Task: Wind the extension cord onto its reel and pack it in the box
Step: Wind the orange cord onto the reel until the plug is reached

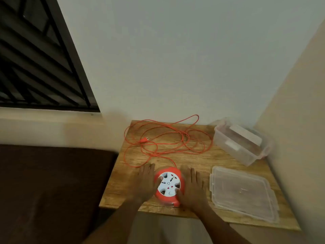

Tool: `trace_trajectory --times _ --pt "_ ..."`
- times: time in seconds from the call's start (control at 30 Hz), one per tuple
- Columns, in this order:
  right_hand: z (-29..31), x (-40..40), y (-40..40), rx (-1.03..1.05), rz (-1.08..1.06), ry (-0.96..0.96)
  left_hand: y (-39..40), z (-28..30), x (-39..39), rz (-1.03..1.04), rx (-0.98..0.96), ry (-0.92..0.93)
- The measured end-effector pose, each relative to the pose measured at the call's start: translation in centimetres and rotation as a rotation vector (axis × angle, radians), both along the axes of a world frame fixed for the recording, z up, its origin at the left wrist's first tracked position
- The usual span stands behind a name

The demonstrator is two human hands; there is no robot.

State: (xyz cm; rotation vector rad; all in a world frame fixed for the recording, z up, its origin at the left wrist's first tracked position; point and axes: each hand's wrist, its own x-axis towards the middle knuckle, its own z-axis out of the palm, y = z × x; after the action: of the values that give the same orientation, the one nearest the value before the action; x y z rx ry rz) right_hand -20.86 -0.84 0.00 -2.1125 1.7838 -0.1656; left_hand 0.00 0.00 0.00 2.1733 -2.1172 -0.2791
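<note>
- Left hand (146, 180): lies flat on the wooden table (123, 191), fingers straight and together, its inner edge touching the left flank of the reel (168, 185); thumb rests on the reel's white face; nothing is gripped
- Right hand (190, 184): lies likewise on the right flank of the reel, fingers straight and pointing away from the person, thumb at the reel's near rim; no curl round the body is visible
- Reel: orange housing with a white socket face turned upward, flat on the table near the front edge, bracketed between both hands
- Lid (242, 192): clear plastic, flat on the table just right of the right hand, apart from it
- Cord (168, 138): orange, leaves the far side of the reel and spreads in loose, overlapping loops over the far half of the table; one loop hangs past the left edge, another rises against the wall
- Plug (144, 140): lies within the loops, left of centre, free of any socket
- Box (241, 143): clear, open, at the far right corner against the wall, nothing seen inside
- Step in hand, as judged: steadying the reel before winding; no cord appears taken up yet
- Next move, as judged: one hand must hold the housing while the other turns it or feeds cord; crossed loops risk snagging, so slack should be guided; packing comes afterward
</note>
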Motion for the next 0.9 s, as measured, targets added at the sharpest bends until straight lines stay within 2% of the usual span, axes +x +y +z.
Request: trace_trajectory --times 0.13,0.23,0.33,0.4,0.57,0.67,0.9 --pt "-0.4 0.5 0.6 0.126 -0.116 -0.166 -0.2 -1.0 -0.4 0.116 0.104 0.174" --pt "-0.6 1.0 0.2 0.204 -0.152 -0.266 -1.0 -1.6 -1.7 0.219 0.176 0.421" --pt "-0.3 1.3 -0.6 0.249 -0.195 -0.343 -2.2 -1.3 -2.6 0.307 0.165 0.642" --pt "0.5 1.1 -1.5 0.246 -0.220 -0.369 -3.2 -0.2 -3.0 0.288 0.118 0.776" --pt "4.6 -0.9 -5.4 0.066 -0.098 -0.482 -6.2 4.8 -3.9 0.251 -0.043 0.998" --pt "8.0 -1.9 -8.3 -0.093 0.001 -0.555 -8.7 7.9 -4.6 0.321 -0.083 1.126" --pt "13.8 -3.8 -13.6 -0.294 0.103 -0.429 -13.5 13.1 -7.1 0.277 -0.270 1.278"
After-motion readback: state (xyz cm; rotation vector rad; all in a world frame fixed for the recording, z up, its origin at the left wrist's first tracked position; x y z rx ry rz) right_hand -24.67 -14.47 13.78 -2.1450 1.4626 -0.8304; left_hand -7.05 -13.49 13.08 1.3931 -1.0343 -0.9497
